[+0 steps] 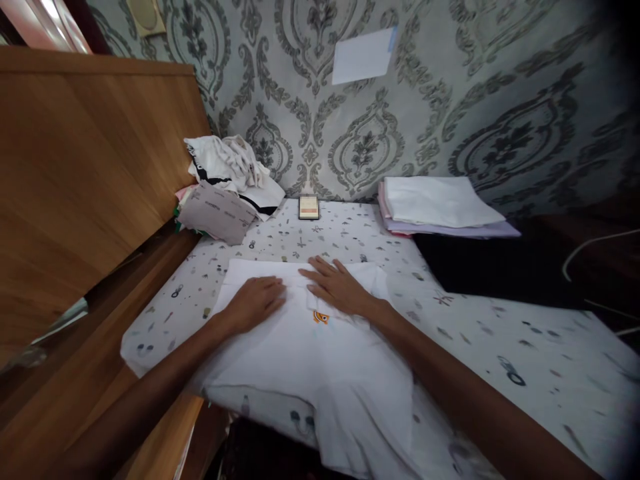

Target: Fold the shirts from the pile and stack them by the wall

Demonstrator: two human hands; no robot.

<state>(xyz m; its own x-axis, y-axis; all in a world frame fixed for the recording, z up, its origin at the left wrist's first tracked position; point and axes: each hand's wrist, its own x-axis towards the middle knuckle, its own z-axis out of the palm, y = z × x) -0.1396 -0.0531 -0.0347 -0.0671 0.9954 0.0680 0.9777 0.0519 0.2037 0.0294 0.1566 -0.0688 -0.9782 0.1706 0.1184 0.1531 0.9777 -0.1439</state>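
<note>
A white garment (280, 353) lies spread over the patterned sheet, its lower part hanging past the front edge. An orange fish print (321, 317) shows near its middle. On the garment's left part rests my left hand (255, 303), palm down, slightly blurred, fingers pointing right. My right hand (340, 287) lies flat on the upper middle of the cloth with its fingers apart, just above the print. Neither hand grips anything that I can see.
Crumpled clothes (230, 173) are heaped at the back left beside a wooden panel (90, 153). A small framed device (309, 207) stands by the wall. Folded cloths (440, 201) are stacked at the back right, near a black cloth (490, 270) and white cables.
</note>
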